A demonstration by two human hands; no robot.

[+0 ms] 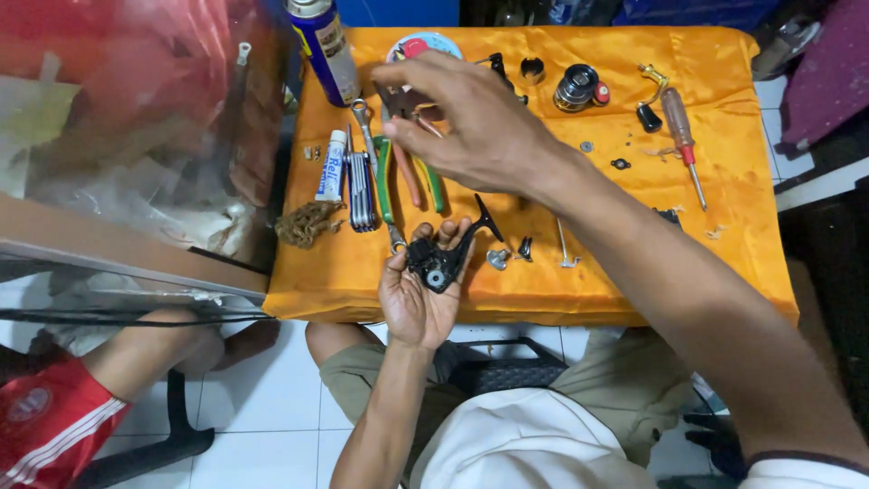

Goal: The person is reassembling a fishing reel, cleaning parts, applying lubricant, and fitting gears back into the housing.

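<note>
Low at centre, left hand (pixel 418 294) cradles a black metal reel body (pixel 441 258), fingers loosely curled around it. Removed small parts lie scattered on the orange-clothed bench (pixel 742 226): disassembly looks well along. Right hand (pixel 466 122), fingers spread, hovers above green-handled pliers (pixel 387 177).

On your orange-draped counter (pixel 742 226) you have a blue spray can (pixel 324 50) at the back left, a white tube (pixel 332 166) beside a set of hex keys (pixel 360 186), and a red-handled screwdriver (pixel 682 136) to the right.

Screwdriver (pixel 681 136) lies right of pliers (pixel 412 177) on cloth (pixel 742 208).
</note>
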